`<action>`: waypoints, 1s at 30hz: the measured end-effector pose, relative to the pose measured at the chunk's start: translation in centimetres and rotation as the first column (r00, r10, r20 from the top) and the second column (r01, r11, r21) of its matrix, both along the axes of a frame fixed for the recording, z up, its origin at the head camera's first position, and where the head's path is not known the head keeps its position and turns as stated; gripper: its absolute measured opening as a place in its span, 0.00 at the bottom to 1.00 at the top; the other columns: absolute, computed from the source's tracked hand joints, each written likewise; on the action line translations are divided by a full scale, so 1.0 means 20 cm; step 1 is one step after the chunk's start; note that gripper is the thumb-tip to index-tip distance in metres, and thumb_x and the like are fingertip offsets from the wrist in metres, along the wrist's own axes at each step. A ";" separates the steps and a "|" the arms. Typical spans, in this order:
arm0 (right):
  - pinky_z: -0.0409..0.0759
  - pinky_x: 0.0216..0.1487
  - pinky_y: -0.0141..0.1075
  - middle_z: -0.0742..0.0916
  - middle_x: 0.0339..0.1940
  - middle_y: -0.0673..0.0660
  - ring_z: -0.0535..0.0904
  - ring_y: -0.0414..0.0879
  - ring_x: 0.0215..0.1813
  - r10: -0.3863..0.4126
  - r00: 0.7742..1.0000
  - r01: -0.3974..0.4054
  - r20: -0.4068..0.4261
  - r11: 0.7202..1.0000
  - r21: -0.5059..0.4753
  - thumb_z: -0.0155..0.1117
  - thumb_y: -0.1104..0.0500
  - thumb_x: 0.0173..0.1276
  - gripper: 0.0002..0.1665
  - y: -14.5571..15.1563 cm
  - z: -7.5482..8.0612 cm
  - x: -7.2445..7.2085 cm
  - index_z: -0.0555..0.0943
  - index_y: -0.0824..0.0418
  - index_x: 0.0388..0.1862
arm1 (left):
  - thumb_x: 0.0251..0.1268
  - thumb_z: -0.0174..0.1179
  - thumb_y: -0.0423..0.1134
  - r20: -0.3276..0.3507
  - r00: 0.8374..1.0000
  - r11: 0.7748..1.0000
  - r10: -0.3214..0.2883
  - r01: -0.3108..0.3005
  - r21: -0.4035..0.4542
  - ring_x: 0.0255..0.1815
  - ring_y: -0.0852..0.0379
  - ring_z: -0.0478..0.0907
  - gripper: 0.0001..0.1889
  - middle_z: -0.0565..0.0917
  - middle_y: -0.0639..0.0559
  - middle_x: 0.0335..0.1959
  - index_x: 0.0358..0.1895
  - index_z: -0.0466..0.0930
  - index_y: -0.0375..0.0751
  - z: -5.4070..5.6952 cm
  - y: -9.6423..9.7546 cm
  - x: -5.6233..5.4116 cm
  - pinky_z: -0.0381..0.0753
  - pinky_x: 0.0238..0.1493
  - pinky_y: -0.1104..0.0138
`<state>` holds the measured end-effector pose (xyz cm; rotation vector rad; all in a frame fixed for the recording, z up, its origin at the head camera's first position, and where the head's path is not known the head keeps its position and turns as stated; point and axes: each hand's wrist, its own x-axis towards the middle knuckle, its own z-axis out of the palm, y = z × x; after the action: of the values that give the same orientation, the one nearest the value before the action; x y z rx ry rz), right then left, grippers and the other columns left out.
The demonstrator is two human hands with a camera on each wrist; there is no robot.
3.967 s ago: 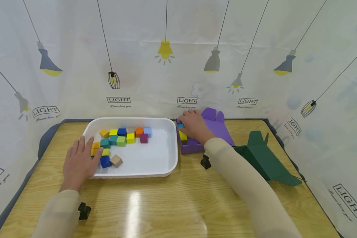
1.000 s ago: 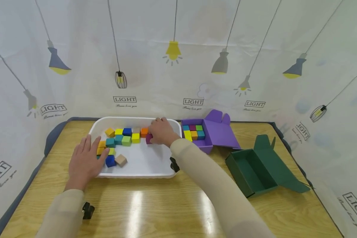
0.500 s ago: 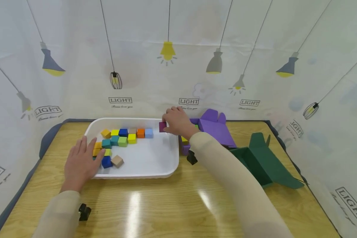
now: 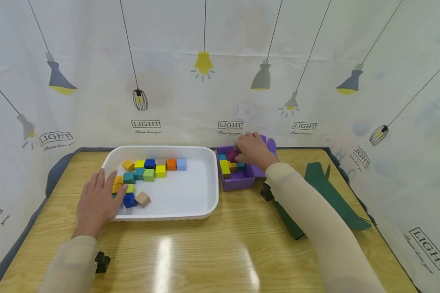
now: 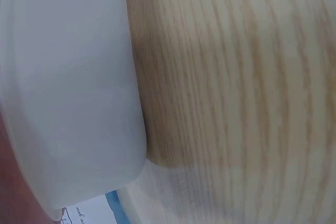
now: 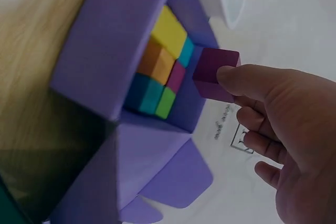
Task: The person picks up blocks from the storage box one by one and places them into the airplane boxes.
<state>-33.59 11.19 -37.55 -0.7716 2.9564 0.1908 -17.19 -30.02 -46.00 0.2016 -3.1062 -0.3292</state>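
In the right wrist view my right hand (image 6: 294, 114) pinches a dark magenta cube (image 6: 214, 74) between thumb and fingers, raised over the open purple box (image 6: 113, 40). Inside that box, yellow, orange (image 6: 156, 62), teal, magenta and green cubes sit packed together. The head view shows the right hand (image 4: 254, 149) above the box's back part. My left hand (image 4: 98, 200) lies with straight fingers over the left rim of the white tray (image 4: 183, 199). Several coloured cubes stand in the tray, among them a light blue cube (image 4: 181, 164) and a natural wood cube (image 4: 143, 199).
A green box (image 4: 330, 197) with its lid folded back stands at the right, partly behind the right sleeve. The wooden table (image 4: 205, 252) runs in front of tray and boxes. A printed cloth wall (image 4: 176, 81) closes off the back and sides.
My right hand has picked the magenta cube out of the tray and carried it right, over the purple box. The left hand stays at the tray's left rim.
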 end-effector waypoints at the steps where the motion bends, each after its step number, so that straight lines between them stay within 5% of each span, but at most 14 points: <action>1: 0.60 0.73 0.55 0.84 0.49 0.54 0.73 0.55 0.60 0.002 1.000 -0.002 0.012 1.000 0.008 0.68 0.44 0.63 0.19 0.01 -0.01 0.00 0.85 0.53 0.47 | 0.74 0.29 0.66 0.001 1.000 1.000 0.000 0.000 0.003 0.78 0.29 0.37 0.42 0.39 0.27 0.77 0.78 0.44 0.37 0.00 0.00 0.00 0.39 0.76 0.36; 11: 0.64 0.68 0.55 0.84 0.43 0.51 0.75 0.53 0.56 0.072 0.991 -0.077 0.111 0.996 0.040 0.70 0.44 0.61 0.16 0.05 -0.13 0.01 0.86 0.49 0.45 | 0.74 0.29 0.65 -0.011 1.000 1.000 0.001 -0.001 0.010 0.78 0.29 0.36 0.41 0.39 0.27 0.77 0.78 0.45 0.37 0.00 -0.01 0.01 0.39 0.76 0.36; 30: 0.64 0.70 0.54 0.84 0.47 0.51 0.73 0.54 0.62 0.039 0.997 -0.041 0.064 0.999 0.027 0.70 0.44 0.61 0.19 0.05 -0.28 -0.02 0.86 0.49 0.49 | 0.74 0.30 0.66 -0.006 1.000 1.000 0.001 -0.001 0.020 0.78 0.29 0.37 0.41 0.40 0.27 0.78 0.78 0.45 0.38 0.00 -0.01 0.00 0.38 0.76 0.36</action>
<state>-33.99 12.25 -43.14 -0.8180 2.8746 0.2065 -17.13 -30.14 -45.99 0.2023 -3.0979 -0.3601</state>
